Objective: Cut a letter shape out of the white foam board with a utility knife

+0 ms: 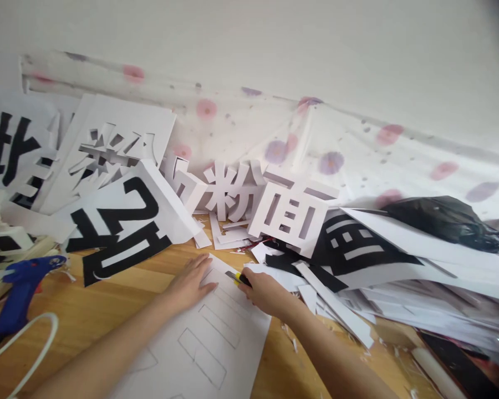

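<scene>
My left hand (190, 282) lies flat with fingers stretched out, pressing on a white foam sheet (208, 346) that has rectangular outlines cut into it. My right hand (266, 292) is closed around a yellow and black utility knife (238, 278), its tip resting at the sheet's far edge. The sheet lies on a wooden floor (108, 310).
Cut-out white characters (289, 213) and sheets with black characters (120, 227) lean against a flowered cloth (316, 149) at the wall. A blue glue gun (20, 288) with a white cord lies at left. Offcuts and a black bag (444, 221) pile up at right.
</scene>
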